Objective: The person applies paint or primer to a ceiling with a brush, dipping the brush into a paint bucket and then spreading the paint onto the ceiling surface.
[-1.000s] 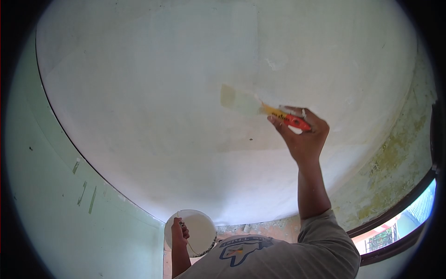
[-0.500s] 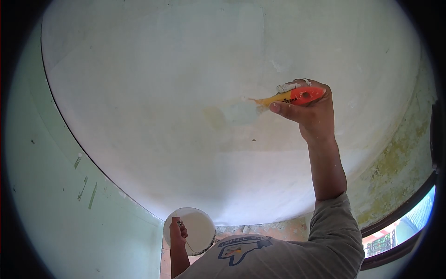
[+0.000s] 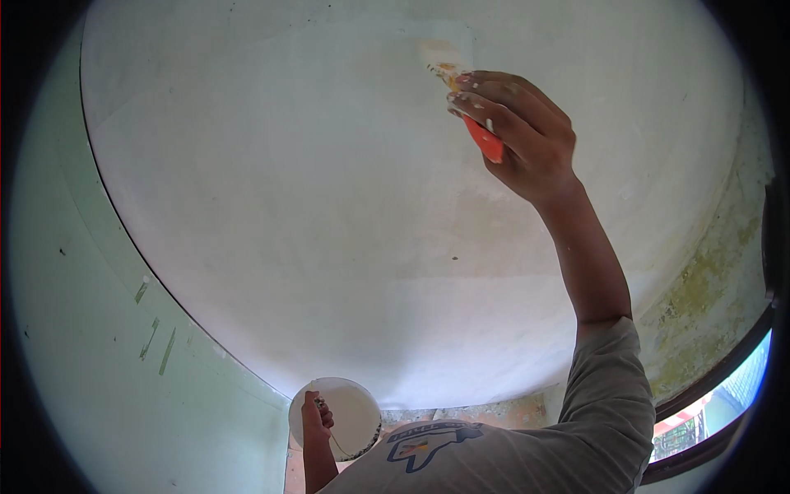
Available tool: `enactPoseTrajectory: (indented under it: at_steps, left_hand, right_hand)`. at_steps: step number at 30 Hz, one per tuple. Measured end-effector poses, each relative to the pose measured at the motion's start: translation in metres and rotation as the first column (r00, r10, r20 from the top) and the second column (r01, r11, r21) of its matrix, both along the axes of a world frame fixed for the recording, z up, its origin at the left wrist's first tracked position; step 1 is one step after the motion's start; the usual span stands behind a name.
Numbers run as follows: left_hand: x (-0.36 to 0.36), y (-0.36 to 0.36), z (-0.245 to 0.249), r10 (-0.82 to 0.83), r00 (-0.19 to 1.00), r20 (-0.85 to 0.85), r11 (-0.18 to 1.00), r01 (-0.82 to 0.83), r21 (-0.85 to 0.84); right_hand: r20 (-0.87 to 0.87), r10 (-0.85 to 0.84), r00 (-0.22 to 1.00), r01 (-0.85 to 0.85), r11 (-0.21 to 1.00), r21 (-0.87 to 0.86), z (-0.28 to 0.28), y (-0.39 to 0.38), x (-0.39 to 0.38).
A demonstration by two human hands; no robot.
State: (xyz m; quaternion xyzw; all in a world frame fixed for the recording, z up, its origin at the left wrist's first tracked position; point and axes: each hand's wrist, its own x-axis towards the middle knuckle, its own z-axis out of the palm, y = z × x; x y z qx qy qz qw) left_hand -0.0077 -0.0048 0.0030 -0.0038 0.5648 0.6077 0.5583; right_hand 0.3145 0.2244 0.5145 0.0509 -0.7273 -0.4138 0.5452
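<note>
My right hand [image 3: 522, 123], spotted with white paint, is closed around a paintbrush [image 3: 484, 138] with a red and yellow handle. The brush points up and to the left, its bristles at the pale painted surface [image 3: 329, 206] near the top of the view. Low in the view, my left hand [image 3: 318, 414] grips a round white bucket [image 3: 354, 416] by its handle, close to my body. White shows inside the bucket, and dark specks mark its lower rim.
A light green wall [image 3: 107, 354] with a few darker streaks rises on the left. On the right is a stained, mossy-looking strip [image 3: 691, 305] above a dark-framed window [image 3: 716, 407]. A grey shirt [image 3: 527, 457] fills the bottom.
My right hand and the brush have moved up and left, and the brush has turned from nearly level to pointing upward. My left hand and the bucket sit slightly lower in view.
</note>
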Motion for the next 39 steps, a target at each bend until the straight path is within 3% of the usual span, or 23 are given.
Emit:
enactPoseTrajectory:
  at_steps: [4,8,14,15,18,23,26,29,31,33,34,39]
  left_hand:
    - [0.001,-0.001,0.003,0.006,1.0,-0.013,1.0,-0.006,0.009]
    - [-0.002,0.0,-0.003,0.009,1.0,0.008,1.0,-0.009,-0.018]
    - [-0.004,0.001,0.0,0.012,1.0,0.001,1.0,-0.012,-0.008]
    - [-0.004,0.001,0.001,0.009,1.0,0.007,1.0,-0.009,-0.012]
    - [0.001,0.001,0.005,0.005,1.0,0.002,1.0,-0.005,-0.013]
    - [-0.001,0.002,0.004,-0.015,1.0,-0.004,1.0,0.015,-0.014]
    - [-0.008,0.006,-0.005,-0.054,0.998,-0.012,0.998,0.054,-0.02]
    - [-0.006,0.003,-0.001,-0.042,0.999,-0.006,0.998,0.042,-0.037]
    - [-0.003,0.004,0.003,-0.034,0.999,-0.008,0.999,0.034,-0.015]
    - [-0.003,0.005,0.005,-0.029,1.0,-0.003,0.999,0.029,-0.024]
    - [-0.002,0.006,0.006,-0.023,1.0,0.004,0.999,0.023,-0.027]
    - [-0.001,0.007,0.012,-0.053,0.998,-0.019,0.998,0.052,-0.043]
  right_hand:
    - [0.027,-0.102,0.994,0.098,0.989,0.11,0.009,0.001,-0.004]
    - [0.029,-0.123,0.992,0.12,0.988,0.099,0.005,0.01,-0.002]
    - [0.221,-0.301,0.927,0.351,0.906,-0.238,-0.031,-0.053,0.007]
    - [0.219,-0.303,0.927,0.353,0.904,-0.242,-0.029,-0.054,0.009]
    - [0.056,-0.182,0.982,0.181,0.983,0.024,-0.014,-0.043,0.018]
    - [-0.048,-0.273,0.961,0.274,0.962,-0.005,-0.004,-0.015,0.016]
    - [0.144,-0.346,0.927,0.37,0.907,-0.203,-0.032,-0.039,0.011]
    - [0.281,-0.277,0.919,0.365,0.869,-0.336,-0.042,-0.07,0.022]
    - [0.25,-0.277,0.928,0.348,0.884,-0.311,-0.036,-0.069,0.027]
    - [0.01,-0.232,0.973,0.233,0.972,-0.041,-0.017,-0.051,0.03]
    - [-0.017,-0.208,0.978,0.209,0.978,0.009,-0.005,-0.042,0.033]
    - [-0.005,-0.273,0.962,0.272,0.959,-0.076,-0.024,-0.014,0.018]
